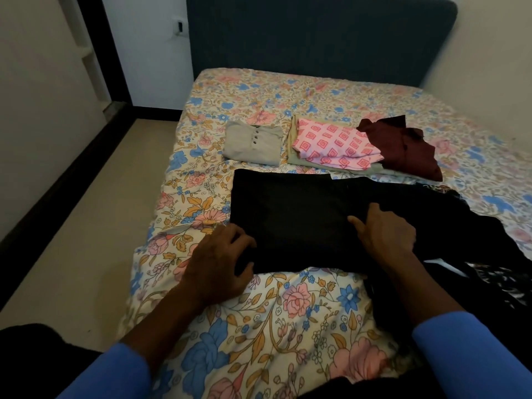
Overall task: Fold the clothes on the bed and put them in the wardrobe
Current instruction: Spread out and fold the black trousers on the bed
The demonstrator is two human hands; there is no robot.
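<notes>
Two hands work one black garment [293,220] in the head view, and the bed is laid out like a sorting line. The left hand [221,263] has its fingers [240,240] curled over the garment's near left corner with the thumb tucked under the hem. The corner sits inside that grip, likely to hold the folded panel square and taut. The right hand [385,237] lies on top of the cloth further right, thumb spread away from the forefinger. It seems to pin the spot where the flat part gives way to the loose part trailing off past its knuckles. Against such dark fabric I cannot tell whether those fingers nip a fold or only press. Between the two hands the cloth lies smooth on the flowered sheet [288,312]. Beyond the fingertips, well apart from them, sits a folded grey shirt [253,145]. Just beside it a folded pink patterned cloth [334,145] rests on a pale piece [291,139], and touching that is a loosely heaped maroon garment [403,145], probably waiting its turn. Off the outer side of the right wrist lies a black-and-white printed cloth [495,283]. No wardrobe shows, so stowing looks a long way off.
</notes>
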